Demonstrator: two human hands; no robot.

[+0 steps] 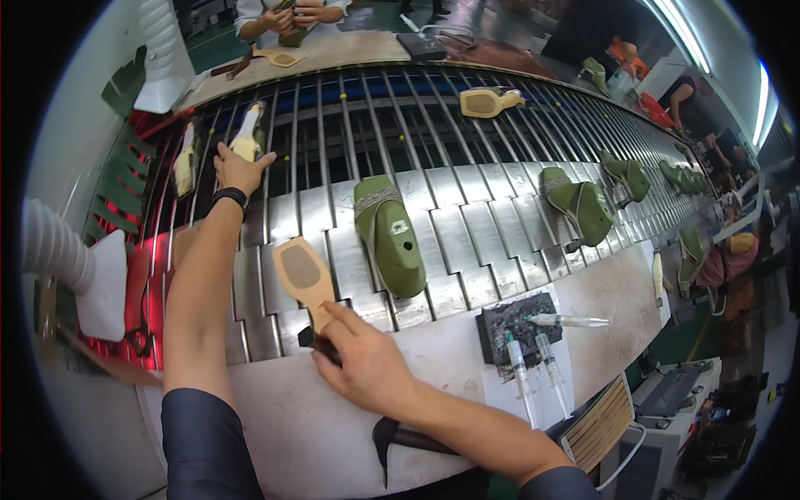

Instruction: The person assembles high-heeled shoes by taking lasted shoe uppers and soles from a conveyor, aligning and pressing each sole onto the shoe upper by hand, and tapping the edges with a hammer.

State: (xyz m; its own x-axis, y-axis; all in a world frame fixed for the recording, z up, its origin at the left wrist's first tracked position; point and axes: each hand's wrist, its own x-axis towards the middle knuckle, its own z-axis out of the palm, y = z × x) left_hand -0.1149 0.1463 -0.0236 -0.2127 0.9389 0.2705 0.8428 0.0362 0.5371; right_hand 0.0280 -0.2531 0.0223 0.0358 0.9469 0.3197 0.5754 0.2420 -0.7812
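Note:
At the far left of the conveyor, my left hand (240, 171) reaches out with its fingers spread. Its fingertips touch the near end of a pale shoe sole (248, 133) lying on the rods. Beside that lies another pale sole (185, 162). My right hand (367, 358) grips a tan shoe sole (302, 271) by its narrow heel end, above the conveyor's near edge; a dark heel shows by the fingers. Just beyond the right hand, a green shoe last (396, 242) with a braided strap rests on the metal slats.
More strapped green lasts (587, 212) lie along the conveyor (467, 196) to the right; a tan sole (483, 103) lies farther back. Several syringes (548, 367) lean on a black block (493, 333). A hammer (417, 439) lies under my right forearm. Across the conveyor, another person's hands (287, 17) hold something green.

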